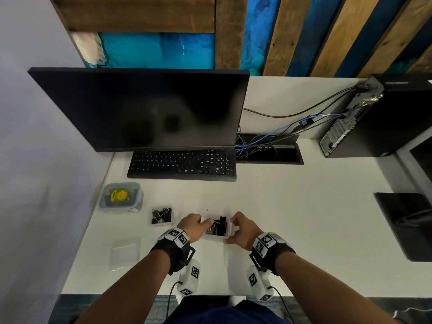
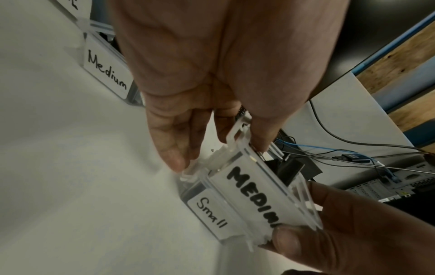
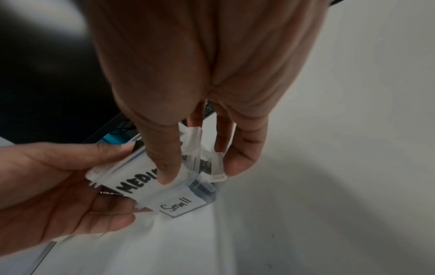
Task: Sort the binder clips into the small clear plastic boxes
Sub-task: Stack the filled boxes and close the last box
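Observation:
A small clear box (image 1: 216, 237) labelled "Small" (image 2: 209, 212) (image 3: 181, 206) stands on the white desk (image 1: 292, 218) with black binder clips inside. Over its near side both hands hold a clear lid (image 2: 254, 195) (image 3: 139, 182) marked "MEDIUM", tilted. My left hand (image 1: 195, 226) (image 2: 217, 154) pinches the lid's left end, fingertips on a side flap. On the other end my right hand (image 1: 236, 228) (image 3: 200, 171) has its thumb on the lid's face and its fingers on the right flaps. A second small box (image 1: 161, 216) labelled "Medium" (image 2: 105, 74) holds several binder clips.
A larger blue-rimmed container (image 1: 120, 197) sits at the left, and a loose clear lid (image 1: 125, 253) lies near the front edge. Behind are a keyboard (image 1: 182, 164), a monitor (image 1: 140, 108), cables (image 1: 268, 141) and a computer tower (image 1: 378, 118). A black pad (image 1: 406, 223) lies at the right.

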